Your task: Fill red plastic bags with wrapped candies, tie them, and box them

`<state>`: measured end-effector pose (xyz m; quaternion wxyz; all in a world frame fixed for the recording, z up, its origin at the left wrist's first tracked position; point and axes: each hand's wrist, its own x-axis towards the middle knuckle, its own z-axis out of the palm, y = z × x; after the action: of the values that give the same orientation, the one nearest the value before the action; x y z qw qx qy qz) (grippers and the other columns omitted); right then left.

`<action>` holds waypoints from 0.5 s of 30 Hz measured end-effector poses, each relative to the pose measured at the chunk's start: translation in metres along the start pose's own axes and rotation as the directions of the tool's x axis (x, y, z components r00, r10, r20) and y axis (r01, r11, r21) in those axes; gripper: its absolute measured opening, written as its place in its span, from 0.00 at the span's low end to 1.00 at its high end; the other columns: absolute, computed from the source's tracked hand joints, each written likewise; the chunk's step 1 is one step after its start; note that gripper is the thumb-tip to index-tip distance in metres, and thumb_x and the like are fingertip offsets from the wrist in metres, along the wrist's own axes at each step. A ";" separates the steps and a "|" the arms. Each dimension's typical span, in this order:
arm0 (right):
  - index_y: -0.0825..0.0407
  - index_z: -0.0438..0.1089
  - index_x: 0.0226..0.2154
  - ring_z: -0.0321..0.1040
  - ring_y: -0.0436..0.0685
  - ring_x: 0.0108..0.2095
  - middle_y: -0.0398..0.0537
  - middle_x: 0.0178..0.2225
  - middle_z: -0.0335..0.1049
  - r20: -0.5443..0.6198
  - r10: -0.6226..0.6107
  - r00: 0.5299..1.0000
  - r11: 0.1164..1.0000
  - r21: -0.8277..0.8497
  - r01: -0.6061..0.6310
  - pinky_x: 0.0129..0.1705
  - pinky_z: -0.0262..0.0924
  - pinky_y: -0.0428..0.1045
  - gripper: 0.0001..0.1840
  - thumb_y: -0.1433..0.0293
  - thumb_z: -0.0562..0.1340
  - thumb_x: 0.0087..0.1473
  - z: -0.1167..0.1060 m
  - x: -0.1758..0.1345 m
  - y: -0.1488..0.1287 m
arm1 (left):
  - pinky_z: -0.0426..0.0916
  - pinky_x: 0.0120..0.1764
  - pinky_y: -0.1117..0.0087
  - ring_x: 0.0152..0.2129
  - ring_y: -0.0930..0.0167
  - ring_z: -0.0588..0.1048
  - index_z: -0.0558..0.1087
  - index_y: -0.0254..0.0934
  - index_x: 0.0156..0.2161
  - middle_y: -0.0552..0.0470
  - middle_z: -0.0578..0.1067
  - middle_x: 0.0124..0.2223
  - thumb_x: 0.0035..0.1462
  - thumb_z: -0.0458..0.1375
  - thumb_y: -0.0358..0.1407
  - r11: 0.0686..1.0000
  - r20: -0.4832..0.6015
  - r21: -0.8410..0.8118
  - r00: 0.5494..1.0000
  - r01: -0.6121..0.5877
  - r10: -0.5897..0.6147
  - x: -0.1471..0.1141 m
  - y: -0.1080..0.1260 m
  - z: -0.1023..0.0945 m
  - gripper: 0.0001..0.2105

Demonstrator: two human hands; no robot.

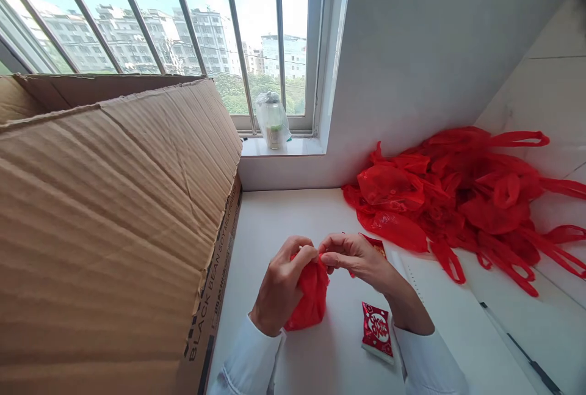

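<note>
Both my hands meet at the gathered top of a small red plastic bag on the white table. My left hand wraps around its neck, fingers closed on the plastic. With thumb and fingertips pinched, my right hand grips the bag's upper edge on the right side. The bag bulges below, its contents hidden. A red and white snack packet lies flat beneath my right wrist. Behind that hand, part of another red packet shows, mostly covered.
A large open cardboard box fills the left side. Red plastic bags are heaped at the back right. A pen-like dark tool lies at lower right. On the windowsill stands a bagged jar.
</note>
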<state>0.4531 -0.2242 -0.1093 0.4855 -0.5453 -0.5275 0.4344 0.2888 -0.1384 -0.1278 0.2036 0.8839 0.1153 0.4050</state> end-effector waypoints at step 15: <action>0.52 0.66 0.33 0.64 0.51 0.34 0.44 0.33 0.69 0.023 -0.201 0.979 0.812 -0.555 0.180 0.37 0.58 0.47 0.07 0.70 0.55 0.61 0.008 0.001 0.008 | 0.66 0.37 0.72 0.33 0.73 0.70 0.62 0.39 0.36 0.55 0.71 0.37 0.50 0.47 0.20 0.981 0.248 -0.043 0.953 0.190 -0.174 0.001 -0.002 -0.013 0.13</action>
<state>0.4463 -0.2225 -0.1183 0.3573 -0.6148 -0.6736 0.2019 0.2801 -0.1324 -0.1205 0.2819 0.9052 0.1569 0.2766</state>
